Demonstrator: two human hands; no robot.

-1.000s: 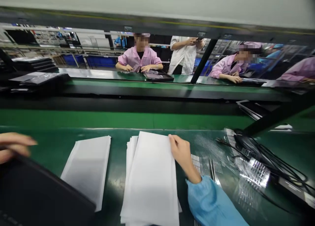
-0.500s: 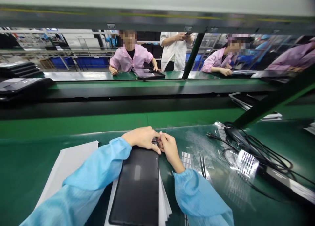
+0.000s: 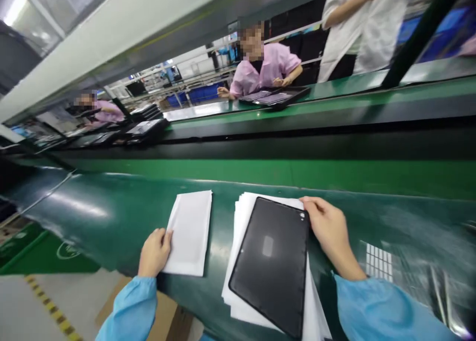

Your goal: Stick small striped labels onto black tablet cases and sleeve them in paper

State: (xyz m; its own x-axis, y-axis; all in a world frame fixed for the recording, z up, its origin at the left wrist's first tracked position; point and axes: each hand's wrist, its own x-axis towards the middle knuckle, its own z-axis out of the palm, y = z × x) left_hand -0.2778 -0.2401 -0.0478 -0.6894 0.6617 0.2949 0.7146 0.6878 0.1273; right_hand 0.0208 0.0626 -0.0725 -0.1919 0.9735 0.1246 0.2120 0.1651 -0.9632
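Observation:
My left hand [image 3: 154,252] is closed on the left edge of a white sleeve-like packet [image 3: 189,234] lying on the green bench. Thumb on top, its other fingers are partly hidden. A black tablet [image 3: 273,266], camera holes at its upper right corner and a pale rectangle at its middle, lies back up on a stack of white sleeves [image 3: 238,271]. My right hand [image 3: 329,232] pinches at the tablet's upper right corner, beside the camera holes. Its fingertips also reach the corner of the white stack, and what lies under them is partly hidden.
Right of my right hand lie a sheet of small white labels [image 3: 378,261] and blurred metal tweezers [image 3: 441,294]. Beyond the green bench [image 3: 119,202] runs a dark conveyor [image 3: 230,145]. Co-workers are across it, one in pink [image 3: 266,71]. A green crate [image 3: 48,252] stands lower left.
My view has turned left and tilted. My left hand has left the tablet's top edge and gone to the white packet. My right hand remains by the tablet's upper right corner.

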